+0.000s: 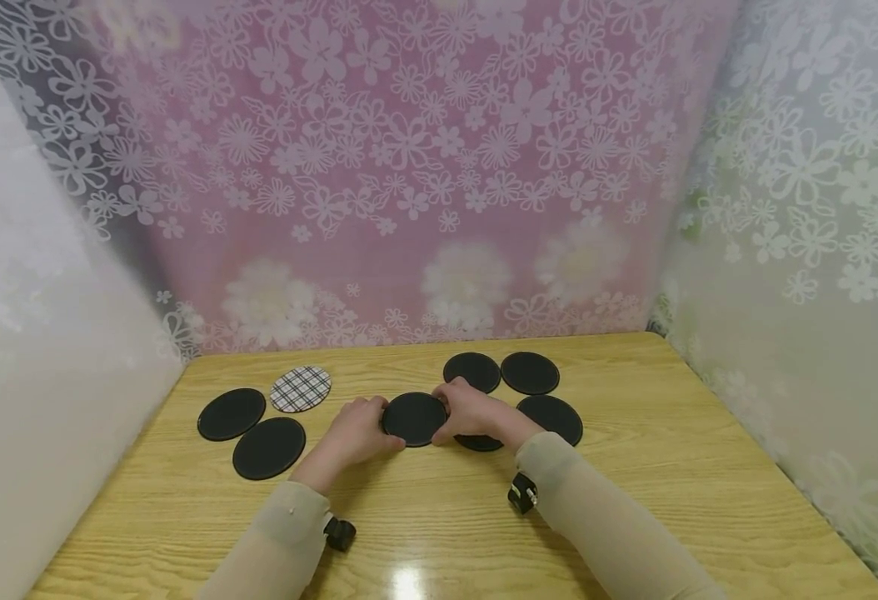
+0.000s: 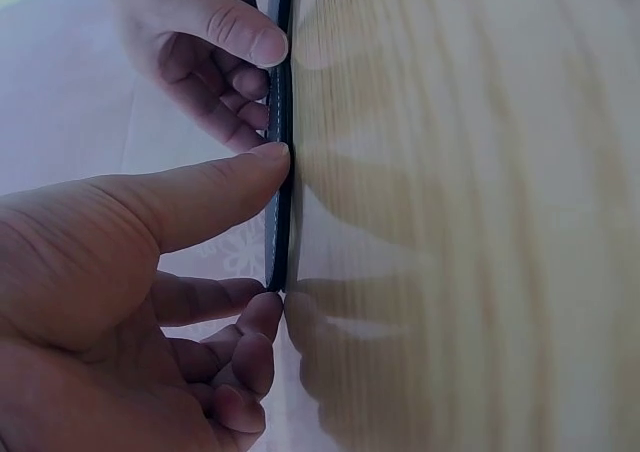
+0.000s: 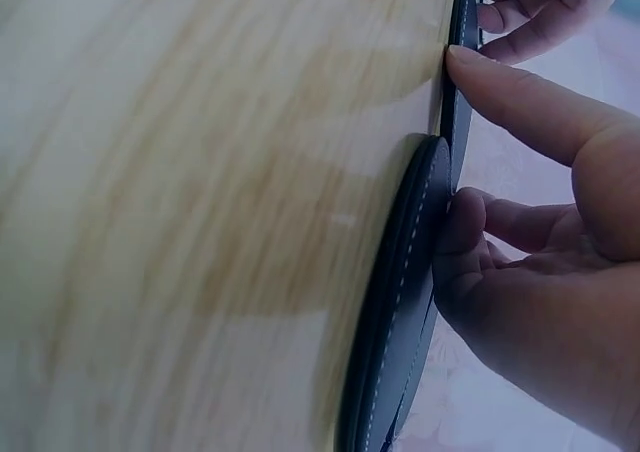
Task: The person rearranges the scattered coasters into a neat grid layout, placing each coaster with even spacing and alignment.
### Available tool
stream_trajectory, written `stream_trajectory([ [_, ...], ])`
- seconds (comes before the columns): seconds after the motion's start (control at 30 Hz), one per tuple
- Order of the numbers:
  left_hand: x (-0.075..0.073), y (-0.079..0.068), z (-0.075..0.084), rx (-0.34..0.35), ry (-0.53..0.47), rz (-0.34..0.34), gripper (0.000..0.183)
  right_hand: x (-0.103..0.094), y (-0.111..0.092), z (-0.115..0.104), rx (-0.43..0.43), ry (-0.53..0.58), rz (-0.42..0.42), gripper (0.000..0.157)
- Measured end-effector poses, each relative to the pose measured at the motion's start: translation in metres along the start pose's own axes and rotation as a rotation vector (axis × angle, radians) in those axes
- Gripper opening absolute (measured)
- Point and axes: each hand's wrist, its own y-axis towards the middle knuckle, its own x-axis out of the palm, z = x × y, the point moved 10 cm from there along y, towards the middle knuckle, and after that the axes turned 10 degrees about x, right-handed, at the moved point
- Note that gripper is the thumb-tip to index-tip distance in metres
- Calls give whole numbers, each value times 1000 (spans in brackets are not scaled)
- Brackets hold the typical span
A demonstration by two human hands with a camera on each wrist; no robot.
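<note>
A round black coaster with a stitched rim lies at the middle of the table, between both hands. My left hand grips its left side, with the thumb at the near edge and fingertips at the far edge. From the right, my right hand holds the same coaster by its rim, thumb and fingers spread along it. Beneath the right hand another black coaster is partly hidden; in the right wrist view this stitched coaster stands close by the fingers.
On the left lie two black coasters and a plaid white coaster. More black coasters sit behind and right of the right hand, one beside its wrist. Flowered curtains surround the wooden table.
</note>
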Motion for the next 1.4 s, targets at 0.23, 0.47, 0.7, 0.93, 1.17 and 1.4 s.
stream_trajectory([
  [0.23, 19, 13, -24, 27, 6, 7, 75, 0, 1, 3, 9, -3, -4, 79],
  [0.47, -2, -3, 5, 3, -17, -4, 70, 1, 1, 4, 12, 11, -19, 77],
  [0.7, -8, -9, 13, -7, -1, -2, 68, 0, 0, 4, 8, 26, -25, 75],
  [0.93, -5, -6, 9, -5, -7, -6, 68, -1, -2, 4, 4, 31, -23, 74],
  [1.17, -5, -4, 9, -6, -6, -7, 70, -2, -2, 3, -2, 16, -21, 75],
  [1.4, -6, -7, 10, -1, -29, -7, 73, 0, -2, 4, 0, 41, -39, 81],
])
